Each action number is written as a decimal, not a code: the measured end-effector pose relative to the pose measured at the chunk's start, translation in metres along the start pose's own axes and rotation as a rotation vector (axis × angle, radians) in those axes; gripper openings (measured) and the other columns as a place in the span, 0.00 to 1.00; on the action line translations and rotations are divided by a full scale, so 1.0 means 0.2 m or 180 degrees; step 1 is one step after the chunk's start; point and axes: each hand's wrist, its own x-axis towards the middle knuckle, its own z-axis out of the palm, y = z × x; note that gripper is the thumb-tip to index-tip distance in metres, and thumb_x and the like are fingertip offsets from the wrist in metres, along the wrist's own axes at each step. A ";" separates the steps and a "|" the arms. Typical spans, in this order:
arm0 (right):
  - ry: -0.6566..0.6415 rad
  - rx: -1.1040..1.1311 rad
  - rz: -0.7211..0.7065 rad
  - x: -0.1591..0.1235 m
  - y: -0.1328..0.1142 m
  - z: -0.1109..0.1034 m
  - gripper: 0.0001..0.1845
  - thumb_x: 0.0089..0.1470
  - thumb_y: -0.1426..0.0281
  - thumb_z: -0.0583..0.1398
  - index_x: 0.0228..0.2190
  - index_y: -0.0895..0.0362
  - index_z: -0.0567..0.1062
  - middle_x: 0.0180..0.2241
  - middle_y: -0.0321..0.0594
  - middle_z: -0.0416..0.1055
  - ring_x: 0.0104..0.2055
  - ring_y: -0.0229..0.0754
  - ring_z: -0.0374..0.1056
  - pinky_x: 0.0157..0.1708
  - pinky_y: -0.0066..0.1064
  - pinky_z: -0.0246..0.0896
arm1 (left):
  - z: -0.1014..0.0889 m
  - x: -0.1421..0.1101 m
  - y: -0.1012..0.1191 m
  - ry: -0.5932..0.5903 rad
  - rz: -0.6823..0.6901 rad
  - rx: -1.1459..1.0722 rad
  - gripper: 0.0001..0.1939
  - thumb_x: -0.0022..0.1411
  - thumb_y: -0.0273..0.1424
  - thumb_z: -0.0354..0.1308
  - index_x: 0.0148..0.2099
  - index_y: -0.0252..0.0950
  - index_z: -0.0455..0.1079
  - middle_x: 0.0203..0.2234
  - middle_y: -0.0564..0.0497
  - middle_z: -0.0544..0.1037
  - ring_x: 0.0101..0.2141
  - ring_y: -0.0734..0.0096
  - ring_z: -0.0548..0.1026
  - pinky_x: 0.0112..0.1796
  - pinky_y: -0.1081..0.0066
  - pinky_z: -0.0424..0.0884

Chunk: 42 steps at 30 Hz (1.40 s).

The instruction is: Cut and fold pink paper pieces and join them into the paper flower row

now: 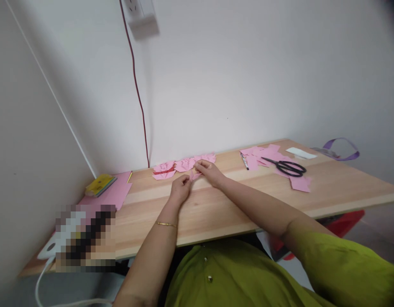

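Observation:
Both my hands meet near the back of a wooden table point(216, 213). My left hand point(180, 187) and my right hand point(210, 172) are closed in pinches on a small folded pink paper piece point(194, 174) held between them. Just behind it, a row of folded pink paper shapes point(184, 164) lies along the wall. A thin gold bangle sits on my left wrist.
Black scissors point(288, 167) rest on loose pink paper pieces point(299, 183) at the right, with a pen point(244, 161) and a white slip point(301, 152) nearby. A purple ribbon point(342, 149) lies far right. Pink sheets point(114, 192) and a yellow pad point(99, 184) sit left. A red cord point(137, 94) hangs down the wall.

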 end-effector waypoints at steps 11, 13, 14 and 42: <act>-0.0641 -0.0136 0.0137 -0.03 0.04 0.04 0.15 0.44 0.61 0.65 0.33 0.57 0.73 0.28 0.34 0.70 0.32 0.37 0.66 0.36 0.30 0.61 | 0.02 0.00 0.00 0.0107 -0.0402 -0.1121 0.12 0.53 0.37 0.60 0.25 0.36 0.65 0.16 0.57 0.64 0.20 0.76 0.62 0.24 0.75 0.58; -0.0696 -0.0078 0.0025 -0.03 0.04 0.05 0.13 0.44 0.62 0.65 0.30 0.57 0.73 0.28 0.35 0.71 0.32 0.38 0.67 0.38 0.31 0.61 | 0.01 0.00 0.00 0.0072 -0.0394 -0.1086 0.12 0.53 0.38 0.60 0.25 0.36 0.65 0.16 0.57 0.64 0.20 0.76 0.62 0.24 0.75 0.57; -0.0706 -0.0067 -0.0007 -0.04 0.04 0.05 0.13 0.45 0.62 0.64 0.30 0.57 0.73 0.28 0.35 0.71 0.32 0.38 0.67 0.38 0.31 0.62 | 0.01 0.00 0.00 0.0054 -0.0381 -0.1059 0.12 0.53 0.37 0.60 0.25 0.35 0.66 0.16 0.57 0.64 0.20 0.76 0.62 0.24 0.75 0.57; -0.0664 -0.0498 -0.0069 -0.04 0.01 0.05 0.10 0.46 0.63 0.62 0.26 0.58 0.71 0.25 0.34 0.69 0.29 0.36 0.63 0.33 0.29 0.58 | 0.00 0.01 -0.05 -0.0009 -0.0052 -0.0167 0.12 0.57 0.37 0.54 0.25 0.36 0.67 0.19 0.56 0.66 0.24 0.73 0.63 0.28 0.73 0.58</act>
